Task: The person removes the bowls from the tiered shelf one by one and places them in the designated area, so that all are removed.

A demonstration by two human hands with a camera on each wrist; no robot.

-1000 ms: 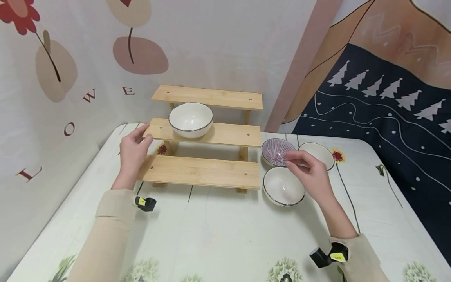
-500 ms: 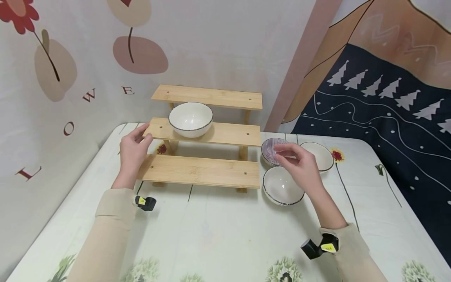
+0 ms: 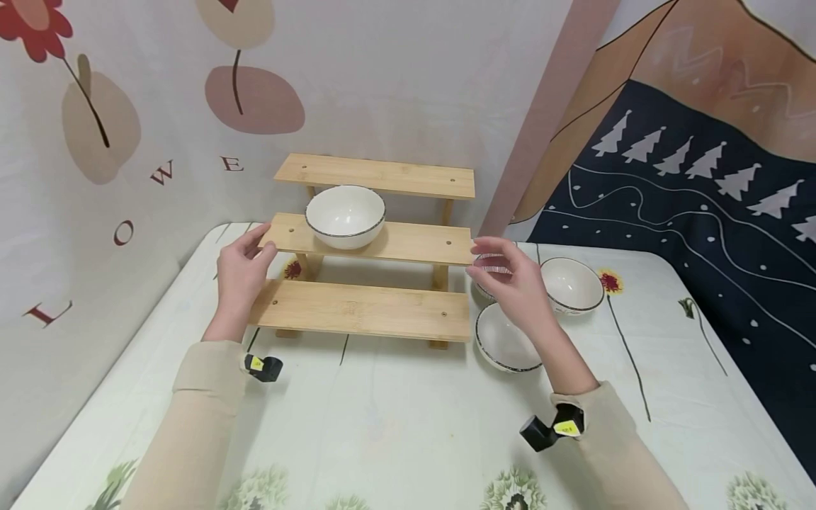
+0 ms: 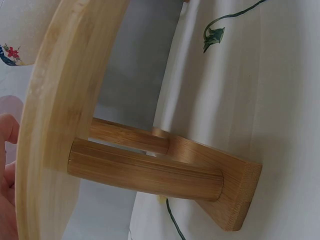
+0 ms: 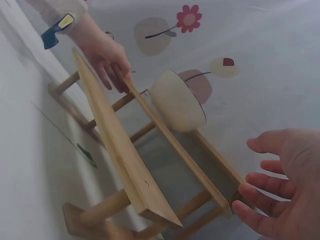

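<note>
A three-tier bamboo shelf rack point(image 3: 414, 243) stands on the table, with a white dark-rimmed bowl point(image 3: 346, 216) on its middle board. My left hand point(image 3: 241, 273) grips that board's left end between thumb and fingers. At the opposite end is my right hand point(image 3: 519, 290), thumb and fingers apart and nothing between them, fingertips right at the board's edge. In the right wrist view, the right fingers point(image 5: 270, 185) are spread beside the boards. The left wrist view shows a board point(image 4: 55, 120) and its wooden leg point(image 4: 145, 170) close up.
Right of the rack are a purple-striped bowl point(image 3: 494, 263), partly hidden behind my right hand, a white bowl point(image 3: 503, 343) in front of it and another white bowl point(image 3: 571, 285) farther right. A printed cloth wall point(image 3: 395, 85) rises behind the rack.
My right hand has moved left from over the bowls to the right end of the middle board, its fingers spreading apart. The left hand and the rack have stayed put.
</note>
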